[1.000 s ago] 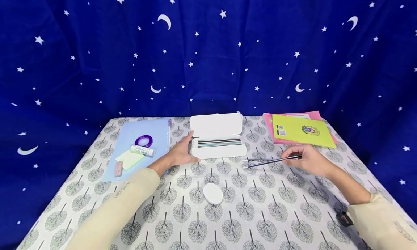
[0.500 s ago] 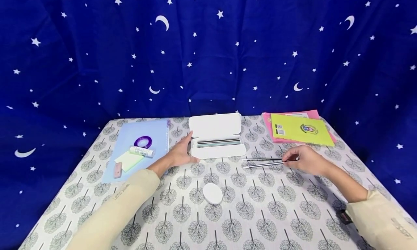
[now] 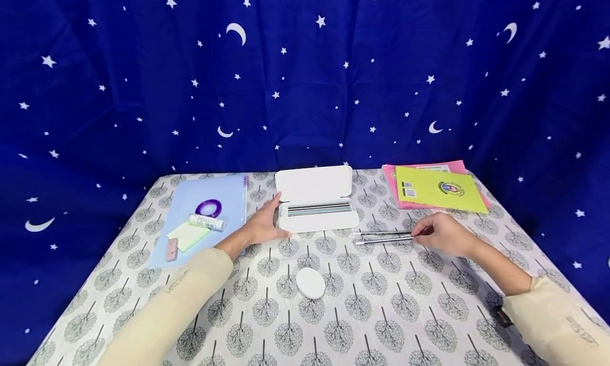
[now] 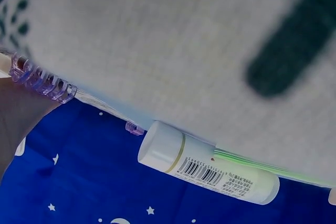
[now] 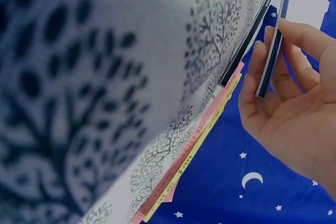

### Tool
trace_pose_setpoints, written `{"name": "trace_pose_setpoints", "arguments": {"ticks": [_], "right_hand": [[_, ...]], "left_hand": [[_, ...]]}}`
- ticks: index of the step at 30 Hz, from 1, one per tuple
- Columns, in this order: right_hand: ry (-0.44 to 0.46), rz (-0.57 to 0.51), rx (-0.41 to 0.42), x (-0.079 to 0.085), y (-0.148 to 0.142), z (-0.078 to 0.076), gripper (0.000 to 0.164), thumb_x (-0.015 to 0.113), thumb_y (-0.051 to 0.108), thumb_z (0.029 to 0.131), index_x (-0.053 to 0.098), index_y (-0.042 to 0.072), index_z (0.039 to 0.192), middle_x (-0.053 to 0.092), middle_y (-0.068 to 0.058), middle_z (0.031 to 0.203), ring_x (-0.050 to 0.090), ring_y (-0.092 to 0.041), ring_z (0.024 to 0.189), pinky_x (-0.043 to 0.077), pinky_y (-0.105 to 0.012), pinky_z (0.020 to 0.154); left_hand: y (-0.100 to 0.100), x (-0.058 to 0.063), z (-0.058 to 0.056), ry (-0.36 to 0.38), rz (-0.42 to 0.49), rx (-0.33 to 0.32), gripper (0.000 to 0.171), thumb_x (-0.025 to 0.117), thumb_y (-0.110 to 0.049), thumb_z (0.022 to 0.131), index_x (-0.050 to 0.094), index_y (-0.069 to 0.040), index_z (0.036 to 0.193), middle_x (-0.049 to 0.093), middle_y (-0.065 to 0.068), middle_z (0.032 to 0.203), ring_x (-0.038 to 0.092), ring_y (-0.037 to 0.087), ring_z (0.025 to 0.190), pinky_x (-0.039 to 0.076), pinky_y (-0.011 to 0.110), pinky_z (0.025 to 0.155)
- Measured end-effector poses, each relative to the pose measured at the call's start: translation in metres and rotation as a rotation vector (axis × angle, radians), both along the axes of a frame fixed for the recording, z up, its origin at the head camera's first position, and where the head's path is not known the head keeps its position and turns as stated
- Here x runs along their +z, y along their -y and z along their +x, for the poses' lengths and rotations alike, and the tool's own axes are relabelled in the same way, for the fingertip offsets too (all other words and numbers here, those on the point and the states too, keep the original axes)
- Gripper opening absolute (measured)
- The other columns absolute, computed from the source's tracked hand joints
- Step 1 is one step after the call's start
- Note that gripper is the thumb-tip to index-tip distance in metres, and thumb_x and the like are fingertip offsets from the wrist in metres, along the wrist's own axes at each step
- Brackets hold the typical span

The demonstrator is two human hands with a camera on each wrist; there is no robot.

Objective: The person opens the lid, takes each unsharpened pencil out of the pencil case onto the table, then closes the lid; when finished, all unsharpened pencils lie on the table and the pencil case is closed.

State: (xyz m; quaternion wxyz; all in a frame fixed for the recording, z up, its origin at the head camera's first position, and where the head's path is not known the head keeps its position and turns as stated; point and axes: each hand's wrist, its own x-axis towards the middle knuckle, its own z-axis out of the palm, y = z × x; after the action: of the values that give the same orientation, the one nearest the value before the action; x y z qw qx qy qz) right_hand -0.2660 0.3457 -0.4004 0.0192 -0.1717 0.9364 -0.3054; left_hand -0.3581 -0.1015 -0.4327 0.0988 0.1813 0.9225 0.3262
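Observation:
My left hand [image 3: 262, 224] is at the left end of the open white pencil case [image 3: 333, 221], index finger by the hinge and thumb along the front corner, both fairly straight. Dark and pale blue pencils [image 3: 319, 209] lie in a row inside it. Right of the case, my right hand [image 3: 440, 234] pinches a dark blue pencil [image 5: 274, 51] between thumb and fingertips. A black pencil [image 5: 247, 51] lies close beside it along the cloth, outside the pinch in the right wrist view. In the left wrist view only the hand's edge shows.
A white oval object [image 3: 311, 283] lies in front of the case. At left, a blue spiral notebook [image 3: 229, 191] bears purple tape [image 3: 208, 208], a glue stick [image 3: 207, 222], sticky notes [image 3: 188, 235] and a pink eraser [image 3: 172, 249]. Yellow [image 3: 429, 188] and pink booklets [image 3: 392, 180] lie at back right.
The two pencils at my right hand crossed a second ago; now they lie apart, nearly parallel. My right fingers have shifted on them slightly. The left hand keeps its place at the case.

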Motion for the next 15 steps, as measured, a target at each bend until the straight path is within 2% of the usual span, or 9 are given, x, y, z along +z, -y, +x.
{"name": "trace_pose_setpoints", "arguments": {"ticks": [7, 15], "right_hand": [[-0.036, 0.010, -0.023, 0.0008, -0.0011, -0.0007, 0.006, 0.075, 0.000, 0.082, 0.075, 0.003, 0.087, 0.071, -0.003, 0.080, 0.060, -0.011, 0.068, 0.053, -0.024, 0.060], [-0.007, 0.025, 0.002, -0.0004, -0.0036, 0.0013, 0.008, 0.074, -0.001, 0.081, 0.073, 0.005, 0.086, 0.069, 0.000, 0.080, 0.061, -0.012, 0.069, 0.054, -0.024, 0.061]], "left_hand": [[0.0005, 0.0011, 0.0033, -0.013, -0.006, 0.004, 0.121, 0.084, -0.038, 0.077, -0.003, -0.028, 0.160, 0.013, 0.008, 0.165, 0.011, 0.029, 0.151, 0.011, 0.055, 0.120], [-0.0017, 0.0027, 0.0030, -0.022, -0.012, -0.007, 0.120, 0.084, -0.038, 0.077, -0.002, -0.026, 0.160, 0.014, 0.008, 0.165, 0.011, 0.030, 0.151, 0.011, 0.055, 0.120]]}}
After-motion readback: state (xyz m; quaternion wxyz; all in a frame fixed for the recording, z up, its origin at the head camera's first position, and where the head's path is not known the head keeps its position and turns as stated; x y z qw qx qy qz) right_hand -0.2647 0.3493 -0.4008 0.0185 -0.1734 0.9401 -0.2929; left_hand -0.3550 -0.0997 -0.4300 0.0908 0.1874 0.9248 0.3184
